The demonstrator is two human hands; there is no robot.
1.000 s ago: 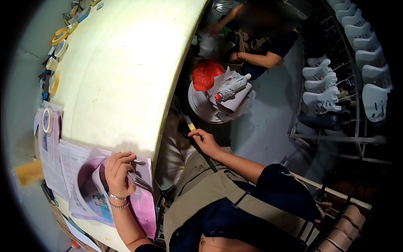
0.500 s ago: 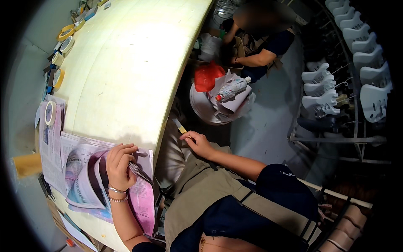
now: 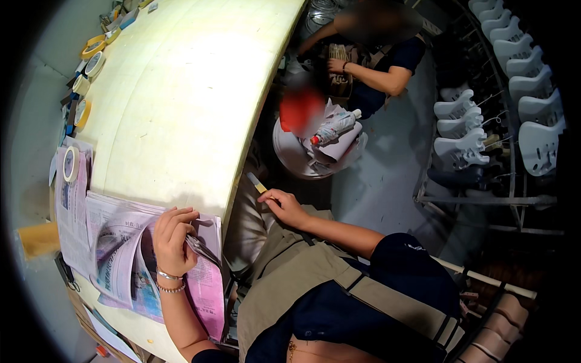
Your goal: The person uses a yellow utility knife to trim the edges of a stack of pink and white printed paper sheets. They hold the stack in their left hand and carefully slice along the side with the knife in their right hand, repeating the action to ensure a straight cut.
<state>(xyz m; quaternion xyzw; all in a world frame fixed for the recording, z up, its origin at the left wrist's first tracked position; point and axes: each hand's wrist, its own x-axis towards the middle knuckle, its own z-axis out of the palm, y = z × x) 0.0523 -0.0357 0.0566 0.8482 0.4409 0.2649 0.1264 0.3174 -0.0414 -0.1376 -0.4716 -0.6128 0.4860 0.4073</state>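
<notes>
At the near edge of the pale table, my left hand (image 3: 175,239) is closed on the folded edge of a newspaper (image 3: 206,269), its fingers curled over the paper. The upper sheets bulge and curl to the left of my wrist. More newspaper lies flat beneath. My right hand (image 3: 287,209) rests off the table edge, above my lap, closed around a utility knife (image 3: 260,188) with a yellow handle. The knife's pale blade end points up and left, away from the paper.
Rolls of tape (image 3: 95,63) line the table's (image 3: 175,91) left side; one tape roll (image 3: 71,164) sits on newspaper. Beyond my knees stands a white bin (image 3: 290,151) stuffed with paper. A co-worker (image 3: 378,75) handles a box behind it. White guitar bodies (image 3: 463,148) hang on a rack at right.
The loose newspaper sheets left of my wrist have shifted and curled over further. My right hand with the knife has drifted slightly left. The co-worker's arms have moved about the box.
</notes>
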